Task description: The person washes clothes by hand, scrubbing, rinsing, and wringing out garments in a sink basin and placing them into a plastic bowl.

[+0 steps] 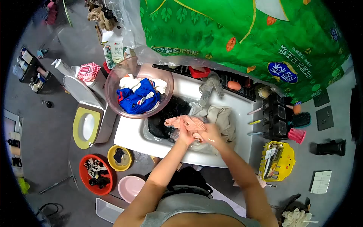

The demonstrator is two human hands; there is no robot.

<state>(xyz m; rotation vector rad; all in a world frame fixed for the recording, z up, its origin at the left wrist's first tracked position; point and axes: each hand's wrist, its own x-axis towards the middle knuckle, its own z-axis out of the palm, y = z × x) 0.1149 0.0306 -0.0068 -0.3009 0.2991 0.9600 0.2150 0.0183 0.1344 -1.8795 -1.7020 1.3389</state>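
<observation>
Over the white sink [132, 137] both hands grip a wet, bunched pink garment [186, 122]. My left hand [184, 133] has its fingers wrapped round the near side of the cloth. Close by, my right hand [210, 134] is closed on the cloth's right end. Beneath them in the basin lie a dark garment [160, 123] to the left and a beige garment [221, 117] to the right, partly in water. The faucet [210, 89] stands just beyond the hands. The pink garment's exact kind is hidden by its folds.
A clear pink basin [110, 99] with blue and white clothes rests on the sink's left corner. Soap [233, 85] lies on the back ledge. A large green package [227, 34] hangs overhead. Left are a toilet [80, 113] and a red basin [84, 181] holding clothes.
</observation>
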